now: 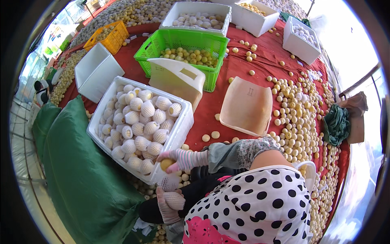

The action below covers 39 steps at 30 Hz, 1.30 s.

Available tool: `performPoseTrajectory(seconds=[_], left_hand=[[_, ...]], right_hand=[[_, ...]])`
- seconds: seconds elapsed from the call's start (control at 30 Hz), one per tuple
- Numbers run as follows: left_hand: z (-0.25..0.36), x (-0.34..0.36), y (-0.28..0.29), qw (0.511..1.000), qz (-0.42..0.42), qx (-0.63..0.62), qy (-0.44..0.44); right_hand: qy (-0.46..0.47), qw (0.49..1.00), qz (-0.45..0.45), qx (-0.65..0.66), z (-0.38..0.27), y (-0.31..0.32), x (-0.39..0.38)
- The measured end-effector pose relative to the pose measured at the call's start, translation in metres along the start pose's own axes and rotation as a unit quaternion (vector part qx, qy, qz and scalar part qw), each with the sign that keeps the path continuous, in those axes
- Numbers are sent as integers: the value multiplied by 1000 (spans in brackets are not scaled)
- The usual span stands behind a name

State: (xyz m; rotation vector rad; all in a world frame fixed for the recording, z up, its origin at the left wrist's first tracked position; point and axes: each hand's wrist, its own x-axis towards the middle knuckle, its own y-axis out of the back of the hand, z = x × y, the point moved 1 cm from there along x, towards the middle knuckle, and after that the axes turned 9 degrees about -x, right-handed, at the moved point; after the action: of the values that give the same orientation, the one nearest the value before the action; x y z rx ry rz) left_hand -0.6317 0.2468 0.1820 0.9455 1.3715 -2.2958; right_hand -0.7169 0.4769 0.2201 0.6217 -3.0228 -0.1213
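Observation:
My right hand [178,160], in a striped glove, grips a round yellowish fruit [166,164] beside the front rim of a white foam box [185,128] full of net-sleeved fruits [140,122]. Below it, my left hand [165,209] has its fingers closed around white foam net sleeves [170,183], one upright under the fruit and another bunched in the palm; whether that one contains fruit I cannot tell.
Green sacks [77,171] lie left. Beyond are a green crate [217,73], an orange crate [118,42], more foam boxes [300,49] and a curved tray [245,105]. Loose fruits [296,126] spread over red cloth [252,65], mostly at right.

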Motion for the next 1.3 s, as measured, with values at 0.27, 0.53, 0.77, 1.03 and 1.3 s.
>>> performPoseTrajectory(seconds=[0.27, 0.53, 0.77, 1.03, 1.3], left_hand=[[-26, 44, -13, 995, 68, -3, 70], [-29, 29, -51, 995, 77, 59, 27], [-13, 32, -19, 997, 25, 6, 76], [-25, 26, -19, 987, -148, -52, 31], [-19, -27, 0, 959, -187, -104, -185]], right_hand=[[-433, 670, 582, -157, 106, 153, -194], [-623, 435, 636, -137, 101, 187, -354], [-520, 356, 689, -357, 103, 297, -380], [-83, 857, 349, -369, 86, 124, -110], [311, 899, -87, -295, -45, -102, -18]])
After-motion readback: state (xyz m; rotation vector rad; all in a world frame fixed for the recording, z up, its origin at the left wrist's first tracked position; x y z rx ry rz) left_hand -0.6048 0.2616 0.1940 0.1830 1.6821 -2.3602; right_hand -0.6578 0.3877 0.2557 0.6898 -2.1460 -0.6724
